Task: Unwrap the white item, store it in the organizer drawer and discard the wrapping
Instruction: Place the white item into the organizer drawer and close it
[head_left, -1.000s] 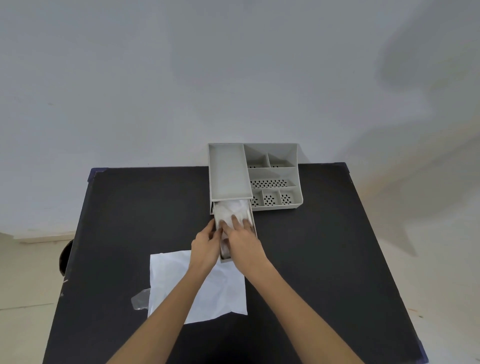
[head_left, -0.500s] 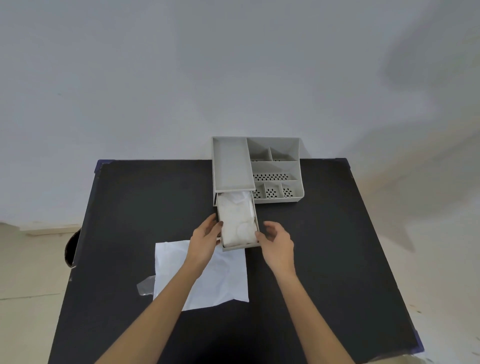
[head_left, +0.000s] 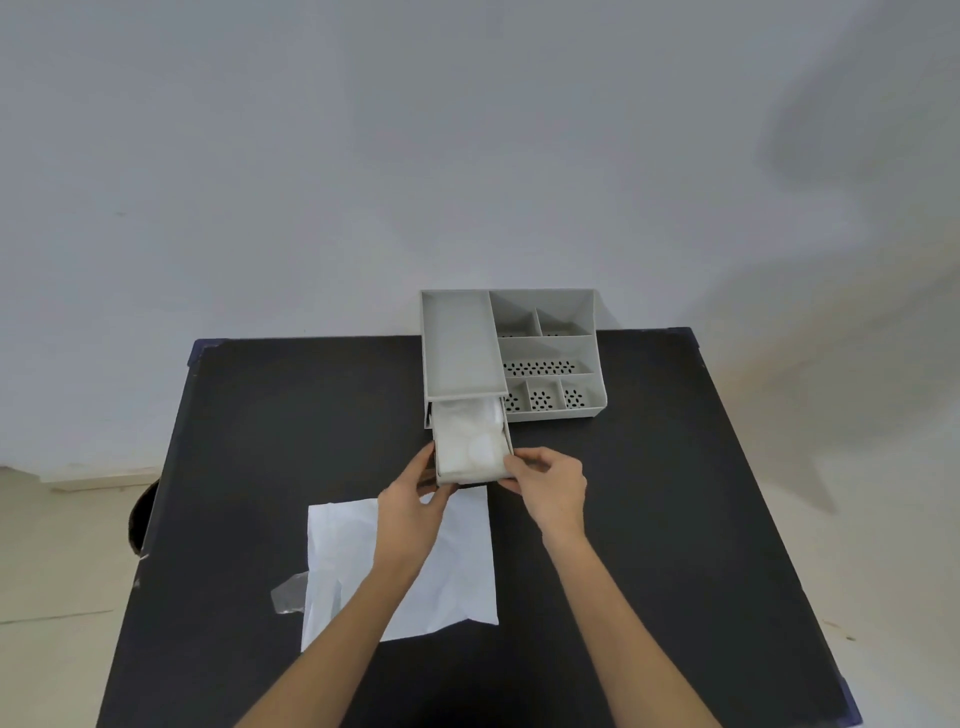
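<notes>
Grip: left hand (head_left: 410, 506) and right hand (head_left: 550, 480) each pinch a front corner of the drawer (head_left: 470, 470).
Drawer: pulled out, white item (head_left: 467, 441) inside.
Arms: both reach forward over the desk (head_left: 649, 519).
Wrapping (head_left: 353, 561): flat beneath left wrist.

Left hand (head_left: 410, 512) hides drawer (head_left: 506, 451) front; forearms cut off at bottom.

Both hands crowd the front of the pulled-out drawer (head_left: 470, 447): the left hand (head_left: 410, 512) at its left corner, the right hand (head_left: 545, 486) at its right. Beyond their fingertips the organizer (head_left: 545, 353) blocks the way. Under the left wrist lies the white wrapping (head_left: 467, 561). Outward of either hand the black counter (head_left: 675, 493) lies bare.
</notes>
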